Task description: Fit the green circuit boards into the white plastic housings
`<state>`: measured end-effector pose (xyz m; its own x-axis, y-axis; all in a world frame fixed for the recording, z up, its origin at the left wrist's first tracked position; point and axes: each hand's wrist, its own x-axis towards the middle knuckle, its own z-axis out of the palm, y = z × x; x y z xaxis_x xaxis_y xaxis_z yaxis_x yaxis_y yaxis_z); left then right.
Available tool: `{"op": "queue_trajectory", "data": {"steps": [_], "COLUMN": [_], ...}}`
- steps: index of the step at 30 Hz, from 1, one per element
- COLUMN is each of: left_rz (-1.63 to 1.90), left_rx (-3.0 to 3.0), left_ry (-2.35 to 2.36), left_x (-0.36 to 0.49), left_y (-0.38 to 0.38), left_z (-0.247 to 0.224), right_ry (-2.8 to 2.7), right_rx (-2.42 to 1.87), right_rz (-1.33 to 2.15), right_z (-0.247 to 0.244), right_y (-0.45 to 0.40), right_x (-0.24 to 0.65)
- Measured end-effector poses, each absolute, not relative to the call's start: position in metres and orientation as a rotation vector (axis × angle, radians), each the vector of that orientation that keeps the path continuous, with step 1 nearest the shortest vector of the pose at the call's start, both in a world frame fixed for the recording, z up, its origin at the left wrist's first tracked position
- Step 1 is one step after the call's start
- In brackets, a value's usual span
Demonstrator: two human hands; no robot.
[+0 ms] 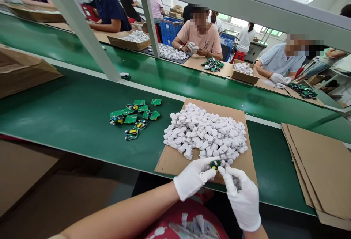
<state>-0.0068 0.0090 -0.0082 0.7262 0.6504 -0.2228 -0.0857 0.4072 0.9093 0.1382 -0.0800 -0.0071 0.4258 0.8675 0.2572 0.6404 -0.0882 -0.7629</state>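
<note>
Board pinched in left hand, right hand at its edge

Both hands wear white gloves. The left hand's thumb and forefinger pinch the board from its left side; a yellow component shows on it. The right hand's foremost fingertip meets the board's lower right edge, its other fingers curled; whether they also grip something cannot be told.

The board is at the near edge of a heap of white parts. The heap lies on a cardboard sheet, which rests on a green bench. Left of the sheet, apart from it, is a loose cluster of spare boards, some lying green face up, others showing components. Stacked cardboard lies to the right; an open carton stands at far left.

Across the bench, a co-worker in a pink shirt handles white pieces beside a board pile. Farther right, a co-worker in light blue sits with gloved hands near a second board pile.
</note>
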Motion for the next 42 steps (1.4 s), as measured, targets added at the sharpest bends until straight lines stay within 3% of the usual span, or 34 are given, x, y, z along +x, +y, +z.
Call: {"op": "queue_trajectory", "data": {"steps": [13,17,22,33,37,42], "left_rz": [0.547,0.514,0.403,0.521,0.511,0.477], "left_rx": [1.202,1.007,0.921,0.974,0.927,0.932], "left_ry": [0.617,0.513,0.509,0.529,0.532,0.616], "left_x": [-0.003,-0.002,-0.006,0.009,0.011,0.006], "left_y": [0.003,0.007,0.017,0.007,0.006,0.007], "left_z": [-0.01,-0.01,-0.007,0.005,0.003,0.004], "right_ry": [-1.639,-1.705,-1.759,-1.769,-1.752,-1.377], "right_rx": [-1.692,-1.636,-1.699,-1.601,-1.578,-1.524], "right_rz": [-0.273,-0.256,0.006,-0.304,-0.084,0.519], "right_z": [-0.019,-0.016,-0.012,-0.018,-0.017,-0.019], "right_y": [-0.075,-0.07,-0.071,-0.066,-0.066,-0.068], "right_x": [0.136,0.14,0.146,0.138,0.138,0.14]}}
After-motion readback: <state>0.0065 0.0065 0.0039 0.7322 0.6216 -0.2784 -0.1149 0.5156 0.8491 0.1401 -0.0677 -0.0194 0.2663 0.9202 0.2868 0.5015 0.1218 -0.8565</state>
